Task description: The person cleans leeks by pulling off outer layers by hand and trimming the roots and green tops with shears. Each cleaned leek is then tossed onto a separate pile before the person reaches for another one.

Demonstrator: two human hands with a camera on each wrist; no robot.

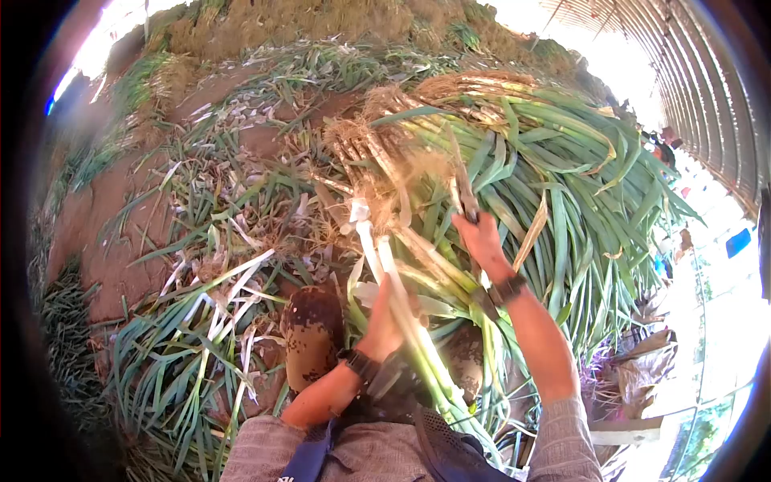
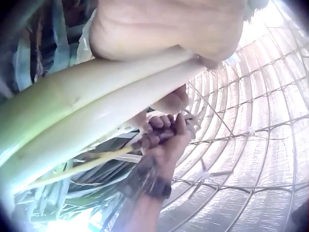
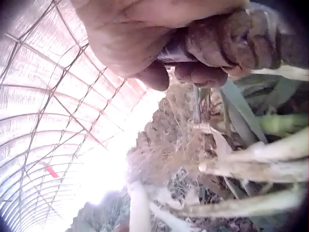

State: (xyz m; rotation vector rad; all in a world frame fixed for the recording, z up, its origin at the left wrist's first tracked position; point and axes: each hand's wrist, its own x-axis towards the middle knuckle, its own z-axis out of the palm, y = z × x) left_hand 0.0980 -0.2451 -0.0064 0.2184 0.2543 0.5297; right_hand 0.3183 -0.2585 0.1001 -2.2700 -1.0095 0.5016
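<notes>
My left hand (image 1: pixel 384 325) grips two long leeks (image 1: pixel 414 329), white at the upper end and green toward my lap; their smooth shafts cross the left wrist view, below the palm (image 2: pixel 164 29). To the right and further forward, my right hand (image 1: pixel 479 237) is curled round a dark handle (image 3: pixel 176 53); a flat, dark blade-like piece (image 1: pixel 484 304) shows beside that wrist, like a knife. A brownish leaf strip (image 1: pixel 461 173) sticks up from the same hand. Unpeeled leeks (image 1: pixel 434 261) with soil on their shafts lie between and behind the hands.
A big heap of leeks (image 1: pixel 554 177) with roots fills the right side. Cut leaves and peelings (image 1: pixel 217 201) litter the soil. More trimmed leeks (image 1: pixel 225 313) lie at left, near my boot (image 1: pixel 312 337). A ribbed greenhouse roof (image 2: pixel 251 125) arches overhead.
</notes>
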